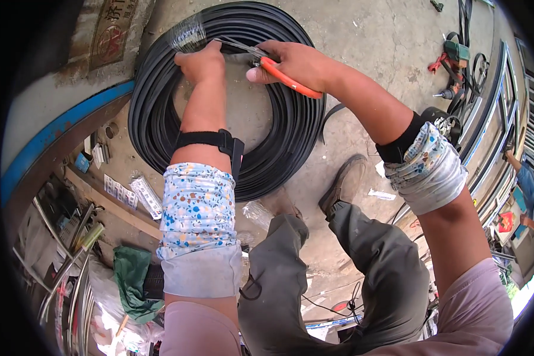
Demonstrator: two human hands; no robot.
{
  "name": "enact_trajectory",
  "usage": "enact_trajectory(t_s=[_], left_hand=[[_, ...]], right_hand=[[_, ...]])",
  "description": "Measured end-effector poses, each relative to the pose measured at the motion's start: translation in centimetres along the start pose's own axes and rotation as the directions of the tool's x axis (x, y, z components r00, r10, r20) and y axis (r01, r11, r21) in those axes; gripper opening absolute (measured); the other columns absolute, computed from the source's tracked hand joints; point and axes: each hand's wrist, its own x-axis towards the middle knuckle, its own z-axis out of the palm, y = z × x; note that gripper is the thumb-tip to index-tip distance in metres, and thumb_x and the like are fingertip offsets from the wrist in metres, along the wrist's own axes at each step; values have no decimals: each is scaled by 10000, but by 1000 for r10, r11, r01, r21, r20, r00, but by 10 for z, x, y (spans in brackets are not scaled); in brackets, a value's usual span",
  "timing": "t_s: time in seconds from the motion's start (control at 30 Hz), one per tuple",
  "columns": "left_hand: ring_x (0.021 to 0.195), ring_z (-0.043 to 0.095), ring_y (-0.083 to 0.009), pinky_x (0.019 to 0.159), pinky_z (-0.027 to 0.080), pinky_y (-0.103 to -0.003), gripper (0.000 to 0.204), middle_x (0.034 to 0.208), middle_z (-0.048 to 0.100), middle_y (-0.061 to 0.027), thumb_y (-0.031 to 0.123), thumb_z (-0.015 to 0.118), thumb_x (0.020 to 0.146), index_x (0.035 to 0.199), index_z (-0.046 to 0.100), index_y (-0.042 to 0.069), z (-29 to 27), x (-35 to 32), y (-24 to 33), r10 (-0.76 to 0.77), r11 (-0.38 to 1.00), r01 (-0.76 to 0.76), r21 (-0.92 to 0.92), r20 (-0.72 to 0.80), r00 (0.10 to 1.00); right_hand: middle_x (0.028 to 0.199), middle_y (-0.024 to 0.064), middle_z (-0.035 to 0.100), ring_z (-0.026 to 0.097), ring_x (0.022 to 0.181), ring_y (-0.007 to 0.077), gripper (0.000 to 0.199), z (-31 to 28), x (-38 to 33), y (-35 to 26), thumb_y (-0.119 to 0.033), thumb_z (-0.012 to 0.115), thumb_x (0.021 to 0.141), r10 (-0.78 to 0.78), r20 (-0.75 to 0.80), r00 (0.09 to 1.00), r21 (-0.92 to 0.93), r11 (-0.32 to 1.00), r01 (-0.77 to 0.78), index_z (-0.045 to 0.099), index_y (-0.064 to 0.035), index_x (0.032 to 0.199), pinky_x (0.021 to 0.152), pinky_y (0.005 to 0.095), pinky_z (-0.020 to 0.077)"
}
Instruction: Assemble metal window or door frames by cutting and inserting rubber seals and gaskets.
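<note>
A big coil of flat black rubber strip [291,127] stands upright on the concrete floor in front of me. Clear plastic wrap [187,34] binds it at the top left. My left hand [202,60] grips the top of the coil just right of that wrap. My right hand [293,62] holds scissors with orange handles [288,80]; their blades [237,45] point left toward the wrap, lying over the coil's top beside my left hand. Both forearms wear patterned sleeves, and a black strap circles the left one.
My legs in grey trousers and a brown shoe [344,181] stand below the coil. A blue-edged panel [59,133] and a cluttered shelf with a green cloth [133,279] lie at left. Tools and metal frames [492,113] sit at right, near another person [531,199].
</note>
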Motion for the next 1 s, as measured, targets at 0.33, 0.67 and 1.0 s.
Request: enact_trajectory(t_s=[0.33, 0.67, 1.0], left_hand=[[1042, 612, -409, 919, 482, -460, 785, 1129, 588, -248, 317, 838, 674, 1189, 400, -82, 4, 7, 2, -49, 969, 93, 230, -193, 980], [865, 607, -197, 797, 483, -312, 311, 953, 649, -118, 21, 768, 722, 965, 583, -37, 16, 17, -32, -2, 820, 33, -571, 54, 999], [884, 667, -307, 793, 520, -377, 311, 913, 688, -181, 120, 781, 733, 974, 646, -22, 17, 3, -3, 47, 998, -52, -32, -155, 987]], right_hand=[[1286, 245, 565, 542, 1211, 351, 1035, -5, 32, 13, -730, 636, 714, -87, -52, 995, -55, 995, 84, 443, 37, 1383, 1027, 383, 408], [1244, 223, 591, 565, 1177, 320, 974, -9, 45, 1, -776, 578, 748, -32, 74, 997, -71, 997, 37, 515, -4, 1338, 1010, 380, 430], [1277, 267, 554, 535, 1207, 366, 1064, -24, 47, 15, -791, 600, 695, -96, -20, 995, -184, 979, 90, 496, 54, 1332, 1033, 414, 403]])
